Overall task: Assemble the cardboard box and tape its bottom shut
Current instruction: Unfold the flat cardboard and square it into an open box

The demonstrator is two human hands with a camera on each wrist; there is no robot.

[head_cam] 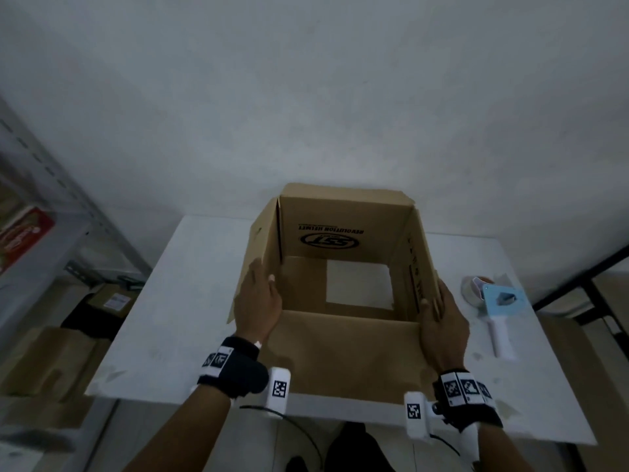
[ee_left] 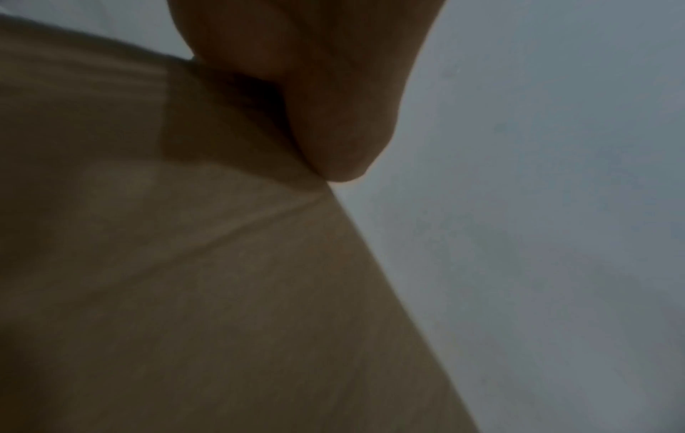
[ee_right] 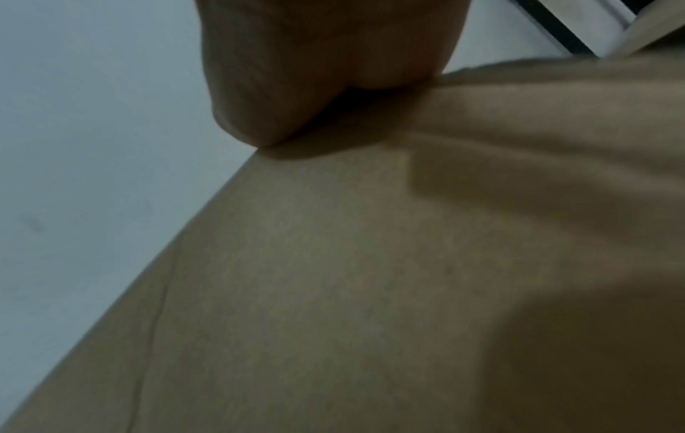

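A brown cardboard box [head_cam: 340, 352] stands opened into a square tube on the white table [head_cam: 190, 267], printed far wall upside down. Through its open middle I see a patch of table, with a flap lying inside at the left. My left hand [head_cam: 263, 277] grips the left wall near the front corner, thumb over the top edge, fingers outside. My right hand [head_cam: 434, 301] grips the right wall the same way. Both wrist views show only part of a hand against blurred cardboard: the left hand [ee_left: 333, 117] on the box [ee_left: 185, 293], the right hand [ee_right: 296, 88] on the box [ee_right: 370, 293].
A light-blue tape dispenser [head_cam: 493, 301] with a white handle lies on the table right of the box. A metal shelf with a red package [head_cam: 20, 236] stands at the left, with cardboard boxes [head_cam: 51, 359] on the floor below. A white wall is close behind the table.
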